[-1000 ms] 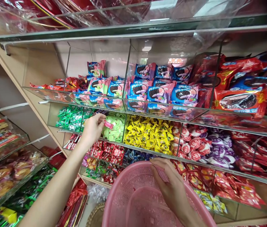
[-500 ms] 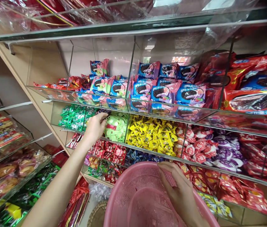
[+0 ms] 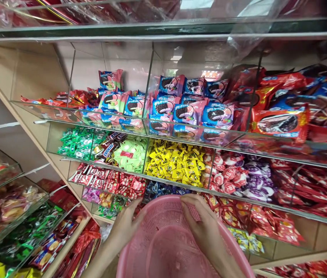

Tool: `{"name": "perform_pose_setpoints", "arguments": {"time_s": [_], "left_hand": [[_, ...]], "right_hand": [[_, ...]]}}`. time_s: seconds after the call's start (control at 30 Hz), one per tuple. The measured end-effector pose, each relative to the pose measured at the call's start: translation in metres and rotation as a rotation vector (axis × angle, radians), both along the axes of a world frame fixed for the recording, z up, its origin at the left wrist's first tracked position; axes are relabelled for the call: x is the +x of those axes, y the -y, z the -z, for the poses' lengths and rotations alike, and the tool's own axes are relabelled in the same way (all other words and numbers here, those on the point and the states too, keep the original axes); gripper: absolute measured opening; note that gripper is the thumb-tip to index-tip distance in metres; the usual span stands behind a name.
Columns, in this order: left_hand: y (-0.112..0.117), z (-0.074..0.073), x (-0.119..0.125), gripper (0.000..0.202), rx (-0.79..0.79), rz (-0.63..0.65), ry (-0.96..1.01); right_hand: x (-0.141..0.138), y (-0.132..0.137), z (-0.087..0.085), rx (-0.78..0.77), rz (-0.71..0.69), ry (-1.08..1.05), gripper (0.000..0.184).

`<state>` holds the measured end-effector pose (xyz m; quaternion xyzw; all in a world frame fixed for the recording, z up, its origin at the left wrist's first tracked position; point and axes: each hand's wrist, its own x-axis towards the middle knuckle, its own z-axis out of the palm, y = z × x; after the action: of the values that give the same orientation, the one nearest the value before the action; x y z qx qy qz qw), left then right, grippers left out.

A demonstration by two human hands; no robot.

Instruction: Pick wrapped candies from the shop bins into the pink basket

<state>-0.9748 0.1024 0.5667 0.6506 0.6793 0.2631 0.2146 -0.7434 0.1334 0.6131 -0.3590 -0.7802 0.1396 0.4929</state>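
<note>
A pink plastic basket (image 3: 167,202) with a mesh wall is low in the middle, and nothing shows inside the visible part of it. My right hand (image 3: 202,227) is closed over its far rim, thumb on the inside. Beside the basket's left rim is my left hand (image 3: 125,224), thumb and fingers apart with nothing seen in them; whether it touches the rim I cannot tell. Ahead, a Snickers bar (image 3: 109,150) lies in a shelf compartment beside pale green wrapped sweets (image 3: 130,154) and green ones (image 3: 76,143). Yellow wrapped sweets (image 3: 176,164) fill the neighbouring compartment.
Packaged sandwich cookies (image 3: 163,108) are stacked on the upper shelf behind a clear front panel (image 3: 192,133). Red packets (image 3: 108,179) lie on the tier below the sweets. Purple and white sweets (image 3: 258,177) are to the right. Another rack with green packets (image 3: 33,227) stands at left.
My left hand has come down from the sweets compartment to the basket's left side, uncovering the Snickers bar. My right hand stays on the rim. The view has shifted a little to the right.
</note>
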Motion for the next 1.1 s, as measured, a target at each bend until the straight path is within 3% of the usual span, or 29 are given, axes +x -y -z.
{"name": "perform_pose_setpoints", "arguments": {"time_s": [0.13, 0.23, 0.33, 0.47, 0.6, 0.9, 1.1], "left_hand": [[-0.012, 0.006, 0.015, 0.036, -0.203, 0.025, -0.190], [-0.016, 0.008, 0.025, 0.032, -0.235, -0.005, -0.360], [-0.017, 0.011, 0.029, 0.030, -0.221, -0.003, -0.383], [-0.015, 0.016, 0.029, 0.031, -0.181, -0.018, -0.367], [-0.011, 0.020, 0.029, 0.032, -0.166, -0.044, -0.342], [-0.004, 0.016, 0.035, 0.034, -0.180, -0.072, -0.319], [-0.002, 0.015, 0.036, 0.034, -0.166, -0.071, -0.296]], "right_hand": [[-0.002, 0.000, -0.007, 0.002, -0.021, -0.029, 0.015], [0.007, -0.005, -0.015, 0.028, -0.013, -0.001, 0.016], [0.023, -0.020, -0.028, 0.081, 0.028, 0.094, 0.018], [0.041, -0.050, -0.057, 0.205, 0.088, 0.392, 0.021], [0.038, -0.072, -0.075, 0.331, 0.149, 0.764, 0.017], [0.026, -0.085, -0.065, 0.444, 0.165, 0.913, 0.014], [0.031, -0.070, -0.079, 0.427, 0.168, 0.821, 0.023]]}}
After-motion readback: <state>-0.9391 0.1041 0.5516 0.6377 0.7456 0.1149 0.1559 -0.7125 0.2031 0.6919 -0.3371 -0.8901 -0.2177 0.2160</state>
